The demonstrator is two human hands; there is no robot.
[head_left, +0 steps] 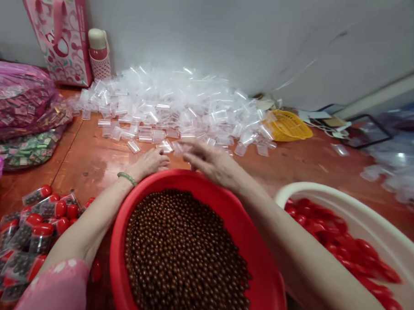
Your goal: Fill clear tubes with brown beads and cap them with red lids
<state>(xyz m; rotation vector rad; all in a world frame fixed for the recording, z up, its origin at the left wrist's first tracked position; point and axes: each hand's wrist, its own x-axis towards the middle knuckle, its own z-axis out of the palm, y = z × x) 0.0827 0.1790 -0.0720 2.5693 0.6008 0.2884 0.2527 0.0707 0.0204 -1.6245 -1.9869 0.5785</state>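
Beyond the far rim of a red basin (pixel 261 248) both of my hands reach toward a heap of clear plastic containers (pixel 195 104). Dark brown beads (pixel 185 254) fill much of the basin. My left hand (pixel 151 163) is low at the table near the heap's front edge, its fingers curled; whether it holds anything is hidden. My right hand (pixel 210 162) is blurred, with fingers apart, over the basin's far rim close to the loose containers. No object shows clearly between its fingers.
Filled containers with red caps (pixel 42 234) lie at the left, below purple bags (pixel 20 101). A cream basin (pixel 372 217) of red caps (pixel 337 238) stands right. Behind are a pink bag (pixel 61 34), a bottle (pixel 100 54) and a yellow basket (pixel 287 126).
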